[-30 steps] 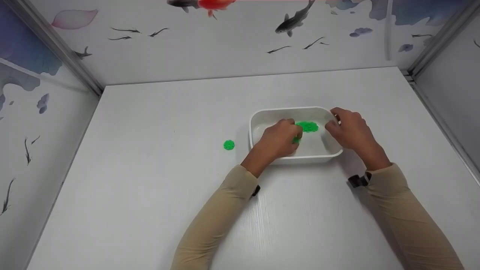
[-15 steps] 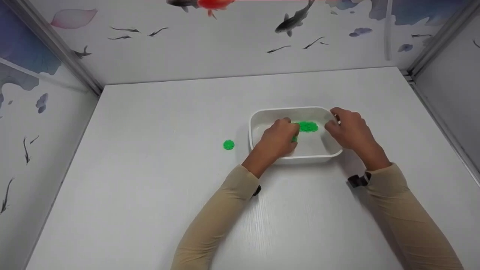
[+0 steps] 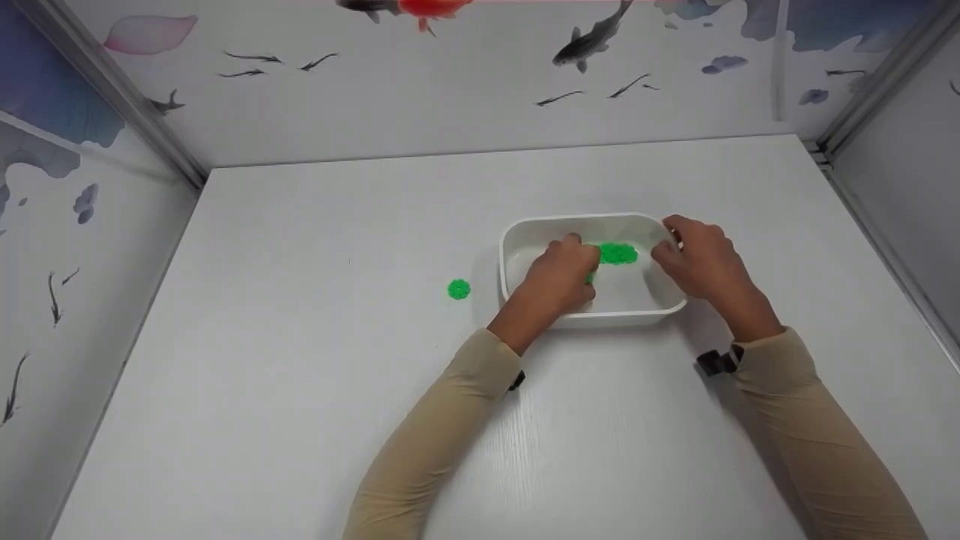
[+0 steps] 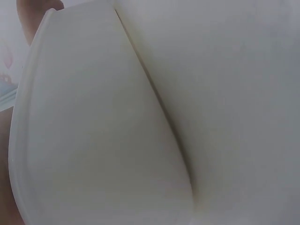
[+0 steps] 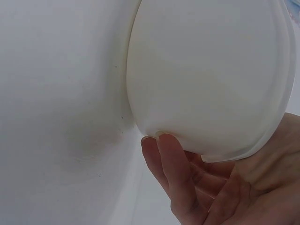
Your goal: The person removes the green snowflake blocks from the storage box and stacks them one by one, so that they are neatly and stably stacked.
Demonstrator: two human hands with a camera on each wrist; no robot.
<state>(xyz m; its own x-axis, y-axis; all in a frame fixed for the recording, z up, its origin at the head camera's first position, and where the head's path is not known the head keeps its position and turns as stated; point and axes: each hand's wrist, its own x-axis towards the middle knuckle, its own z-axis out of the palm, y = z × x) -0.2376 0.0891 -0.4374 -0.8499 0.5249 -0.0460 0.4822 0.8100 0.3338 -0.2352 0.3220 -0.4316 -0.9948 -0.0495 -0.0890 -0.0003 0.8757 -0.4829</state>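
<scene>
A white rectangular tray (image 3: 570, 320) stands on the table right of centre. My left hand (image 3: 553, 276) reaches over its near rim, fingers curled down inside, with a bit of a green notched disc (image 3: 590, 278) showing at them; most of that disc is hidden. Beyond these fingers, several more green discs (image 3: 619, 253) lie bunched on the tray floor. My right hand (image 3: 703, 256) grips the tray's right end, thumb over the rim. In the right wrist view, its fingers (image 5: 176, 164) press against the outside wall. The left wrist view mostly shows the tray's outer wall (image 4: 103, 117).
One loose green disc (image 3: 459, 289) lies flat on the white table (image 3: 300, 337), just left of the tray. Panels printed with fish (image 3: 592, 45) enclose the table at the back and both sides. Metal posts (image 3: 127, 90) stand at the back corners.
My left hand has shifted very slightly left within the tray, showing a little more of the bunched discs. The right hand and the tray stay in place.
</scene>
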